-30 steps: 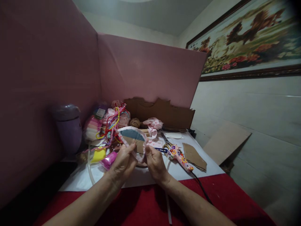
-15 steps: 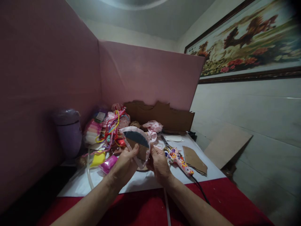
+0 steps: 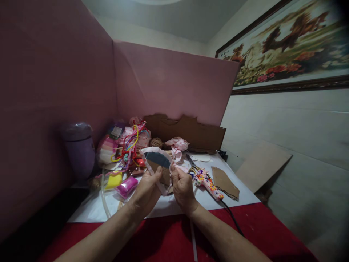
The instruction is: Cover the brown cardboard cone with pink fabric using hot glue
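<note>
Between my two hands, above the white sheet, is a cardboard piece [image 3: 159, 169] with a dark blue-grey patch at its top. Pale pink fabric is folded over its rim. My left hand [image 3: 148, 187] holds it from the lower left, thumb flat on the cardboard face. On the right edge, my right hand [image 3: 183, 185] pinches the fabric rim between thumb and curled fingers. Just right of that hand lies a flower-patterned glue gun [image 3: 208, 184] with a black cord. Scissors [image 3: 191, 162] rest behind it, partly hidden.
Colourful pipe cleaners [image 3: 133, 143], a yellow packet [image 3: 113, 180] and a magenta packet [image 3: 127, 186] crowd the left. A purple bin [image 3: 80, 154] stands beyond. Twine [image 3: 156, 142] and pink fabric [image 3: 177, 144] lie behind my hands. Cut cardboard [image 3: 225, 183] lies at right.
My right hand has closed more tightly at the right rim, thumb now raised along the edge. The cardboard piece stays in nearly the same place. The view has shifted slightly.
</note>
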Demonstrator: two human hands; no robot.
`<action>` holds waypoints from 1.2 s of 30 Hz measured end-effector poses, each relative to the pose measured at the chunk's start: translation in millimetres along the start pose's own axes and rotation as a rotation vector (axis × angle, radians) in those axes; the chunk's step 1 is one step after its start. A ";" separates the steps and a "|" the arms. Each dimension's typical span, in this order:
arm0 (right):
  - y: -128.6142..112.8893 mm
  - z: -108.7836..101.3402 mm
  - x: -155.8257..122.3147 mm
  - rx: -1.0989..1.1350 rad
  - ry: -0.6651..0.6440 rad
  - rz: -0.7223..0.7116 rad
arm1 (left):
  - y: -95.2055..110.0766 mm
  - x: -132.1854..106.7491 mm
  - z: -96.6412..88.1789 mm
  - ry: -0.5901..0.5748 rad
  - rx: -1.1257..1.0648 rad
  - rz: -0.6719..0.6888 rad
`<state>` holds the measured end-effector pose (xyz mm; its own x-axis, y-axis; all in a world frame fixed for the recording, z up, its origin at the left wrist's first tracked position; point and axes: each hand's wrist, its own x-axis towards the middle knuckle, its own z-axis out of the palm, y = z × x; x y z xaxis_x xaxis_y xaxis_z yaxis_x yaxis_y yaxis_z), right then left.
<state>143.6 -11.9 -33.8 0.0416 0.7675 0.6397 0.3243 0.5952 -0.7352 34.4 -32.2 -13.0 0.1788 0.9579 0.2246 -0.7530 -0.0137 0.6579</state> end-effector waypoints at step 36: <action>4.0 -8.8 14.4 0.606 -0.130 0.349 | 14.9 5.3 -7.0 -0.160 0.118 -0.240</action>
<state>153.8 -0.5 -25.5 -0.0781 0.9373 0.3395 -0.2720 0.3076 -0.9118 19.7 -25.3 -7.1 0.4472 0.8805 0.1573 -0.6000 0.1649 0.7828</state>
